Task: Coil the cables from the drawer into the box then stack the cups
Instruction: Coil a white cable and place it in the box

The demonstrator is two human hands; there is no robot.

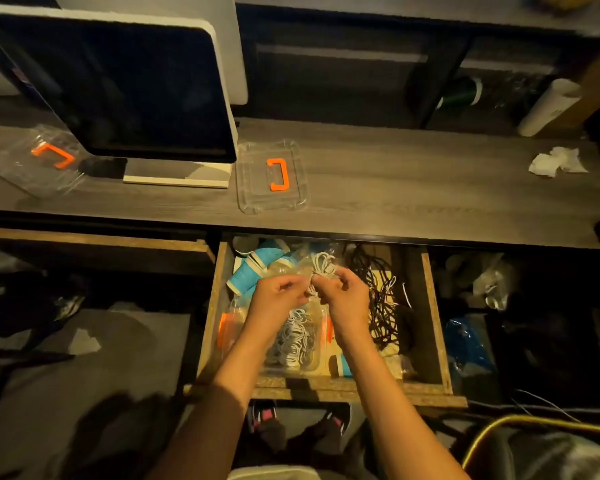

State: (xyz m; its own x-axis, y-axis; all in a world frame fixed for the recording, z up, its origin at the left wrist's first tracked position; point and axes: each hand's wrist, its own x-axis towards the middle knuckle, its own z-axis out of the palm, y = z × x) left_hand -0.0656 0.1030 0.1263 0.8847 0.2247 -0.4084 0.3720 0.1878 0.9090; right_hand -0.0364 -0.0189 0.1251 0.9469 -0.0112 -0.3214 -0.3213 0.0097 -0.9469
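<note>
inside drawer (pixel 433 306): clear box (pixel 312 367) holds white cables (pixel 293 337); both hands pinch white cable (pixel 323 266).

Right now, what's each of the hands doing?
Left hand: pinching the white cable.
Right hand: gripping the same cable's coil.

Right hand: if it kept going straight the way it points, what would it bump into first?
Probably the left hand. The right hand holds the white cable and points left toward it, nearly touching, though depth is unclear.
</note>
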